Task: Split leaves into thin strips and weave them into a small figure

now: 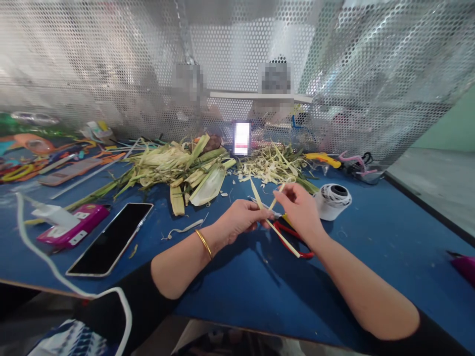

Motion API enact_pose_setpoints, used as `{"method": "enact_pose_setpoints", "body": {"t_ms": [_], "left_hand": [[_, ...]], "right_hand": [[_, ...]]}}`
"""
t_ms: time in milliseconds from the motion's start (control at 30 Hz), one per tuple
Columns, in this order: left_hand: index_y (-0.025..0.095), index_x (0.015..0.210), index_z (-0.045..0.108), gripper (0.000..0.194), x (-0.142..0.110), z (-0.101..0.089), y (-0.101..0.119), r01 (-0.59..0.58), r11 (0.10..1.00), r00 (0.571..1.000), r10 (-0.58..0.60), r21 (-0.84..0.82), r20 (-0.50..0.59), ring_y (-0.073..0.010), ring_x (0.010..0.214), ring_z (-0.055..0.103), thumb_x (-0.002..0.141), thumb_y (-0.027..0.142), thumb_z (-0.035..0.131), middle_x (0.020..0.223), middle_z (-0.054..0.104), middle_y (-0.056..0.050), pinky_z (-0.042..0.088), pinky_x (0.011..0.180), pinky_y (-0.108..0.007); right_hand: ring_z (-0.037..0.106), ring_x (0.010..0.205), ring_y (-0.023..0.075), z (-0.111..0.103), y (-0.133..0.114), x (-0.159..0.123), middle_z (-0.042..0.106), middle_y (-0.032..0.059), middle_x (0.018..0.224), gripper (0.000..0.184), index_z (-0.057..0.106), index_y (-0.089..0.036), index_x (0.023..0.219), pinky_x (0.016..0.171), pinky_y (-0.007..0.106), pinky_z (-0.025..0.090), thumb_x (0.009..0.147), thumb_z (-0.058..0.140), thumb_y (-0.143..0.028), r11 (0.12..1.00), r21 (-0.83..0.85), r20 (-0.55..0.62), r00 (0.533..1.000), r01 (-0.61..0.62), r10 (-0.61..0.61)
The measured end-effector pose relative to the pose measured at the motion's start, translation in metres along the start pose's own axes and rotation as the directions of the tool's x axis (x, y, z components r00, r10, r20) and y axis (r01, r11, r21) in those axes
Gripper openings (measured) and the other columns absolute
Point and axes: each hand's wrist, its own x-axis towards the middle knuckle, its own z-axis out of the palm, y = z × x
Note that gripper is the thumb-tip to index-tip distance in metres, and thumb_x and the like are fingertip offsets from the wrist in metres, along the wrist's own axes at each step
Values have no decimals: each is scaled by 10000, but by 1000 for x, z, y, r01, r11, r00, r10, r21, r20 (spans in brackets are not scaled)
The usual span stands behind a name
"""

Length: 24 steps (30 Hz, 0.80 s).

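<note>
My left hand [247, 217], with a gold bangle at the wrist, pinches a pale, flat strip of plant leaf [285, 240] between thumb and fingers. The strip runs slantwise past the fingertips, towards the lower right. My right hand [299, 207] is closed just beside it, its fingertips pinching a thin pale piece that crosses the strip; whether this is a second strip or a folded end I cannot tell. Under both hands lie scissors with red handles [306, 255], partly covered. A spool of white thread [328, 207] stands right of my right hand.
A heap of leaves and husks [166, 165] lies at the back, beside pale shreds [270, 163]. To the left are a phone [111, 240], a purple power strip [74, 227] and a white cable [48, 254]. A perforated screen [230, 44] borders the blue table [230, 301].
</note>
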Motion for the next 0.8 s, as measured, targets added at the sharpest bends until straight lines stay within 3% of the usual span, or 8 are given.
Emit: {"method": "enact_pose_setpoints", "body": {"t_ms": [67, 167, 267, 333, 400, 567, 700, 800], "left_hand": [[124, 684, 681, 226, -2, 2, 0, -21, 999, 1000, 20, 36, 8, -40, 403, 355, 706, 349, 671, 559, 620, -13, 237, 417, -201], [131, 667, 659, 213, -5, 6, 1, -40, 997, 998, 37, 65, 50, -48, 411, 382, 754, 319, 608, 583, 638, -21, 266, 425, -196], [140, 664, 650, 199, -7, 8, 1, -26, 995, 997, 19, 96, 80, -54, 408, 401, 764, 296, 576, 604, 653, -23, 264, 419, -194], [141, 663, 661, 193, -7, 9, 1, -19, 992, 996, 8, 126, 94, -59, 408, 418, 744, 304, 598, 603, 654, -23, 256, 412, -196], [144, 674, 682, 194, -7, 8, 1, -14, 990, 993, -3, 139, 120, -64, 416, 437, 727, 320, 618, 611, 658, -23, 257, 410, -196], [149, 594, 665, 177, -9, 7, 4, -16, 989, 983, -11, 148, 182, -55, 419, 429, 700, 287, 632, 587, 649, -12, 261, 414, -189], [142, 585, 647, 181, -8, 5, 4, -5, 993, 977, -19, 114, 211, -53, 422, 431, 697, 284, 629, 599, 654, -16, 255, 410, -187], [139, 695, 684, 173, -5, 3, 2, 21, 1000, 987, -22, 4, 161, -49, 424, 427, 713, 304, 635, 612, 648, -11, 242, 400, -185]], "right_hand": [[577, 866, 235, -5, -2, 2, 630, 112, 991, 294, 627, -177, 917, 790, 398, 430, 783, 606, -438, 964, -194, -87, 976, 182, -202], [556, 1047, 261, -7, -7, 0, 666, 91, 1036, 242, 671, -209, 783, 1005, 488, 294, 841, 556, -414, 860, -331, 103, 921, 388, -376], [616, 877, 207, -4, -9, -2, 691, 5, 768, 296, 620, -224, 610, 1073, 511, 184, 855, 534, -366, 894, -265, 346, 901, 362, -262], [609, 727, 165, -2, -9, -2, 665, -29, 684, 277, 585, -220, 582, 1075, 496, 203, 830, 553, -338, 949, -180, 385, 906, 260, -175], [582, 661, 144, -1, -8, -3, 644, -45, 655, 247, 560, -220, 573, 1074, 471, 224, 799, 579, -318, 971, -104, 330, 928, 216, -171], [565, 635, 143, 4, -11, -9, 621, -44, 633, 259, 524, -221, 553, 1066, 461, 239, 794, 583, -297, 960, -79, 187, 950, 269, -251], [605, 721, 162, 4, -12, -12, 655, -27, 703, 249, 559, -226, 591, 1068, 468, 232, 833, 559, -283, 927, -111, 155, 927, 360, -341], [613, 892, 210, -2, -8, -5, 689, 28, 873, 167, 633, -238, 736, 1002, 459, 326, 852, 539, -313, 912, -140, 64, 922, 386, -381]]}}
